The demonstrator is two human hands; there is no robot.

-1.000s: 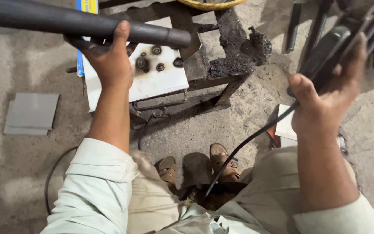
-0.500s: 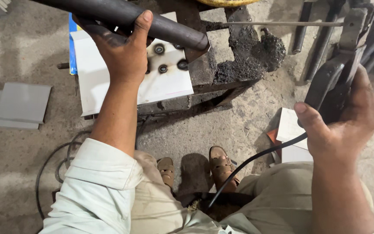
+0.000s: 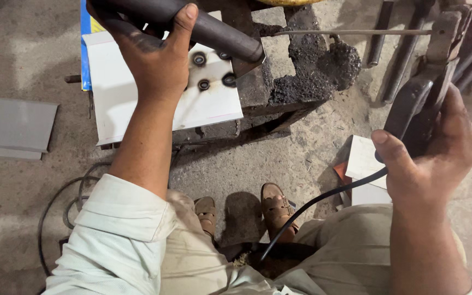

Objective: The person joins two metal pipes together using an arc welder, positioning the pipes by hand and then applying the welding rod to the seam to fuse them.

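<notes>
We have the left hand [image 3: 154, 60] wrapped around a dark pipe [image 3: 203, 24], thumb over the top and fingers curled underneath, so the grip is full and closed. The pipe runs from the upper left down to its cut end just above the white plate [image 3: 137, 104] that lies on the rusty stand [image 3: 269, 104]. Compared with a second ago, the pipe end has come further right and lower in our view, and it now sits near the scorched ring marks [image 3: 199, 59] on the plate (three or four show, dark-rimmed); we cannot tell whether it touches the plate or hangs just over it.

The right hand [image 3: 432, 158] is closed on the black electrode holder [image 3: 416, 104], with the cable [image 3: 323, 199] trailing down from it past our knee. A thin rod [image 3: 350, 33] sticks out of the holder toward the left. This is the bigger change: a second ago the rod was out of sight, half a second ago it appeared at the top, and now its tip reaches close to the pipe end, over the dark slag heap [image 3: 323, 71] on the stand.

So both pieces have drawn together above the stand, and we judge the pipe end and rod tip are being lined up at one spot.

Below, our sandals [image 3: 277, 210] rest on the gritty floor, grey tiles [image 3: 17, 128] lie well off to the left, and a loose wire [image 3: 61, 207] loops near the left sleeve.
</notes>
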